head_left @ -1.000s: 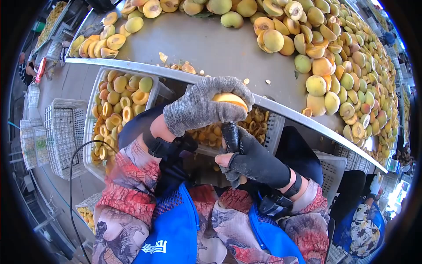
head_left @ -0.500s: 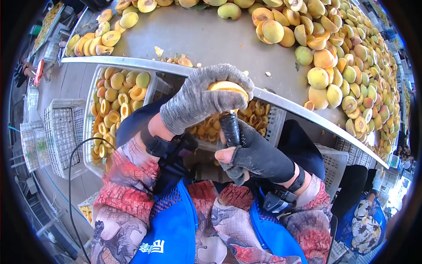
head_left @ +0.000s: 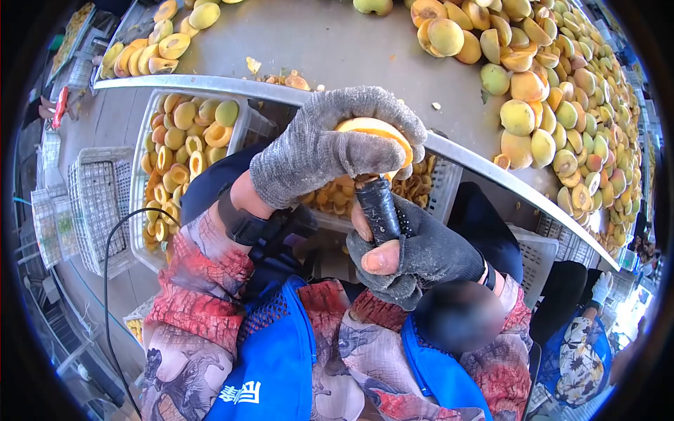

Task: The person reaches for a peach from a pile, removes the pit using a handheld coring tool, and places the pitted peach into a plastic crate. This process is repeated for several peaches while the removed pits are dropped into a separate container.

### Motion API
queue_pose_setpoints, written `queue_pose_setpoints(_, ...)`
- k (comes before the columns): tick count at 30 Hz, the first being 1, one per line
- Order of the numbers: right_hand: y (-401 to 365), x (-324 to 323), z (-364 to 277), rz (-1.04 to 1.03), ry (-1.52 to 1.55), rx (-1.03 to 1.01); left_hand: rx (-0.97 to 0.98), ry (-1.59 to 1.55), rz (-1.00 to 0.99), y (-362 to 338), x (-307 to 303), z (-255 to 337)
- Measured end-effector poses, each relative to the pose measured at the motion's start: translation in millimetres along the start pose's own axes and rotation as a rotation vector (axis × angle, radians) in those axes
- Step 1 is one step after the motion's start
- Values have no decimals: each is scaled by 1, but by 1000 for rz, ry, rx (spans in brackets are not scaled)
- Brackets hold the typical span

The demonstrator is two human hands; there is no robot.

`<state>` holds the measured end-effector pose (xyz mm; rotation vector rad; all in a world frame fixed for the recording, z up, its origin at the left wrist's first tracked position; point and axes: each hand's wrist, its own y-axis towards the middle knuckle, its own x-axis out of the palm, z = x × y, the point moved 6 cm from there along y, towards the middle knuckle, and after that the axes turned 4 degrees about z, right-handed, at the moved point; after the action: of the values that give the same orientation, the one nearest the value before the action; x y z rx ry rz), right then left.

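Note:
My left hand (head_left: pixel 330 144), in a grey knit glove, is closed around a yellow peach (head_left: pixel 379 128) just over the near edge of the metal table. Only a strip of the fruit shows between thumb and fingers. Below it, my right hand (head_left: pixel 421 252), in a dark glove with bare thumb tip, grips a pitting tool by its black-wrapped handle (head_left: pixel 380 209). The tool's upper end meets the underside of the peach; its working tip is hidden there.
Peaches, many halved, are heaped on the metal table (head_left: pixel 316 49) at right and upper left. A white crate (head_left: pixel 137 210) of halves stands at left, another crate (head_left: pixel 444 188) under the table edge. Stacked crates (head_left: pixel 98 210) lie farther left. A co-worker's sleeve (head_left: pixel 579 365) shows at lower right.
Both hands have shifted slightly right with the peach and tool. My right hand has turned, showing more of its thumb, and more of the peach is exposed.

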<state>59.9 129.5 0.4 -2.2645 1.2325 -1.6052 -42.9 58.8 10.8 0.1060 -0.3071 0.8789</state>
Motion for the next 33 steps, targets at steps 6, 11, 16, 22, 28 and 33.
queue_pose_setpoints(6,4,-1,-1,97,-146,-35,7,12,20,0,-1,0)
queue_pose_setpoints(11,1,6,-1,-30,102,7,47,1,48,-2,0,5)
queue_pose_setpoints(16,6,3,-2,87,-66,-49,35,-57,64,-3,-4,3)
queue_pose_setpoints(22,5,9,-3,-73,265,-20,68,-67,82,-3,-2,4)
queue_pose_setpoints(28,12,-12,-17,495,-787,-523,30,-428,249,-1,-2,-7)
queue_pose_setpoints(33,13,-21,-22,643,-1464,-939,57,-513,261,3,-8,-18)
